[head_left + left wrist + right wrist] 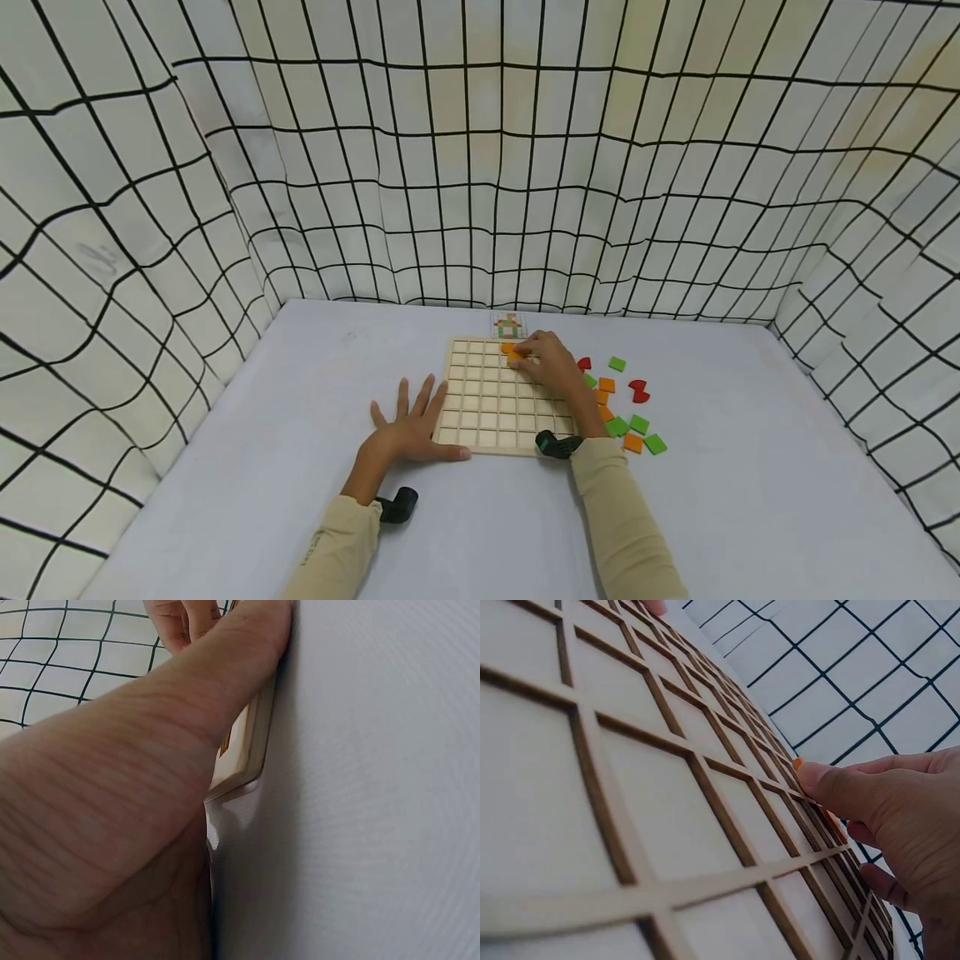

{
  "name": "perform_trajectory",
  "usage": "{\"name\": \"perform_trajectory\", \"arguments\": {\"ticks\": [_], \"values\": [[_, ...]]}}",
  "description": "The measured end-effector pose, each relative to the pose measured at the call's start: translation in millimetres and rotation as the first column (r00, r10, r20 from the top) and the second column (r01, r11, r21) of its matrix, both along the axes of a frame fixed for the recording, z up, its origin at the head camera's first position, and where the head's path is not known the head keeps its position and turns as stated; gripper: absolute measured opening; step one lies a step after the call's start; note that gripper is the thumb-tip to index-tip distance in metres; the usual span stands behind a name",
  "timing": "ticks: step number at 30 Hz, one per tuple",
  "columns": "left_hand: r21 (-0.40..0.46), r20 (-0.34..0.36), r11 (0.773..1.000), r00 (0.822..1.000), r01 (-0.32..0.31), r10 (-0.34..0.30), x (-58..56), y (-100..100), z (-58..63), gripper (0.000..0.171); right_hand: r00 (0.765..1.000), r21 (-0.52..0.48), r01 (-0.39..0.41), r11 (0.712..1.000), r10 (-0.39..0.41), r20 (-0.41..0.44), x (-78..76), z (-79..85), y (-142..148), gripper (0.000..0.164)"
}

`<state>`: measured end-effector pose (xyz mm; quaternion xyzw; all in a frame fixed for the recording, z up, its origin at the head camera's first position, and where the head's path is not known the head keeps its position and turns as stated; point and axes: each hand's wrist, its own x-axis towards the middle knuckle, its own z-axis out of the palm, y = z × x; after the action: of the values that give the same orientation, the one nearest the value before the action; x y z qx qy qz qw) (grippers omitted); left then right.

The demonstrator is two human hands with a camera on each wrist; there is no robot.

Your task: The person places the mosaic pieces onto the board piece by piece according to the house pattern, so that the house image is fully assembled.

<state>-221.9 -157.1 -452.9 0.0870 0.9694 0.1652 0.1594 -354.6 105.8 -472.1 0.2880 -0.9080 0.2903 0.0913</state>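
A pale wooden grid board (480,408) with raised dividers lies on the table. My left hand (408,433) is spread flat at its lower left corner, thumb along the near edge and fingertips by the left side. In the left wrist view the thumb (187,697) covers part of the board's edge (255,742). Over the board's far rows, my right hand (551,364) pinches a small orange tile (514,357) between thumb and fingers. Another orange piece (507,347) shows just beyond it in the far row. The right wrist view shows the orange tile (798,763) peeking past the thumb tip.
A small card with a coloured grid pattern (510,324) lies beyond the board. Right of the board are scattered loose green tiles (655,443), orange tiles (633,442) and red rounded pieces (638,391). Black netting (495,183) over white walls surrounds the table.
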Motion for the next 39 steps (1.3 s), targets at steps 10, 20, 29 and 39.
{"name": "perform_trajectory", "arguments": {"ticks": [10, 20, 29, 39], "values": [[-0.001, -0.007, 1.000, 1.000, 0.000, 0.000, 0.4, 0, 3.7, 0.120, 0.999, 0.001, 0.053, 0.999, -0.053, -0.003, -1.0, -1.3, -11, 0.032], [-0.001, -0.005, 1.000, 1.000, -0.001, 0.000, -0.6, 1, 5.0, 0.119, 0.998, -0.020, 0.066, 0.998, -0.066, 0.007, -0.6, 3.1, -13, 0.029], [-0.003, -0.005, 1.000, 1.000, 0.003, -0.003, 0.1, 1, 0.7, 0.120, 0.996, -0.055, 0.078, 0.995, -0.075, 0.044, -0.4, -2.6, -11, 0.028], [-0.011, 0.001, 1.000, 1.000, -0.002, 0.002, -0.7, 2, 0.0, 0.120, 0.995, -0.051, 0.091, 0.995, -0.089, 0.036, 0.9, -3.1, -11, 0.025]]}}
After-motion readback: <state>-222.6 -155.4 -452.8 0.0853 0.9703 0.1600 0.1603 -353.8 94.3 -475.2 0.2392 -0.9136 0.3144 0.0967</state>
